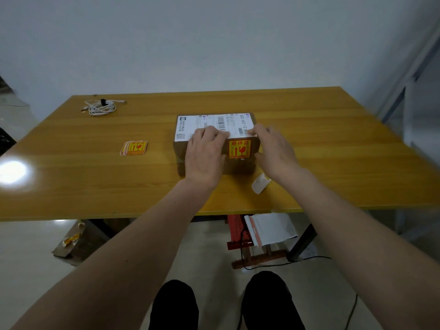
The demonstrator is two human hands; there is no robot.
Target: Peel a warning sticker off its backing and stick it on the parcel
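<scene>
A brown cardboard parcel (240, 166) with a white shipping label (214, 123) on top sits mid-table. A red and yellow warning sticker (240, 149) is stuck on its near top face. My left hand (204, 154) lies flat on the parcel, just left of the sticker, fingers together. My right hand (273, 151) rests on the parcel's right edge, fingertips on the label's corner, thumb beside the sticker. A peeled white backing (260, 186) lies on the table right of the parcel. A small stack of warning stickers (133, 147) lies to the left.
A coiled white cable (101, 107) lies at the far left of the yellow wooden table (95, 182). Under the table stand a red wooden stool and white paper (271, 228). Cardboard scraps lie on the floor at left. My feet show below.
</scene>
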